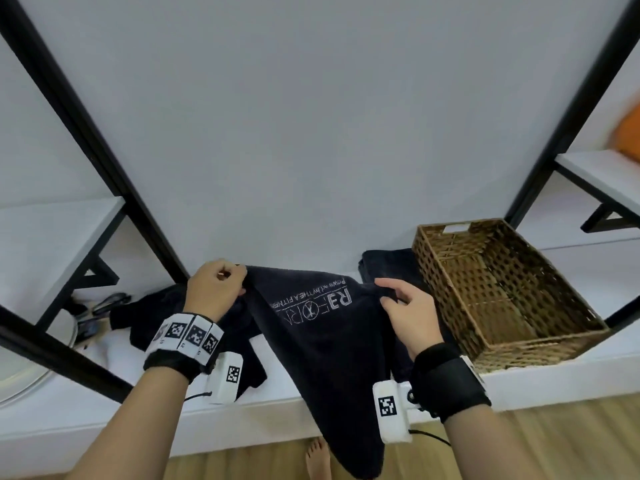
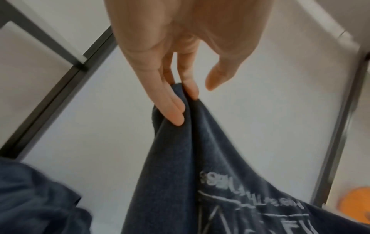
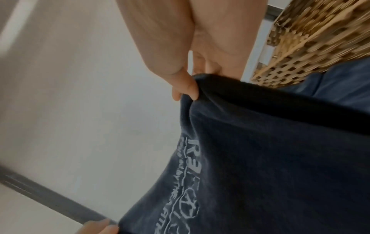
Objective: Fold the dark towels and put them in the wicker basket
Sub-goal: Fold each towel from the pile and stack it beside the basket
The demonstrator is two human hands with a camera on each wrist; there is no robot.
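Pinching dark towel [image 1: 322, 327] stretched between left hand [image 1: 216, 289] and right hand [image 1: 408, 306], wicker basket [image 1: 568, 327] beside

This looks like a room in a home: a white shelf unit [image 1: 304, 407] with black metal posts [image 1: 86, 133] stands against a plain white wall [image 1: 311, 116]. Pale wood flooring [image 1: 554, 455] lies below, where a bare foot [image 1: 317, 459] stands, and a wicker basket [image 1: 512, 348] sits beside dark towels [image 1: 322, 348].

Orange object [image 1: 631, 133] blurred, cut off at edge
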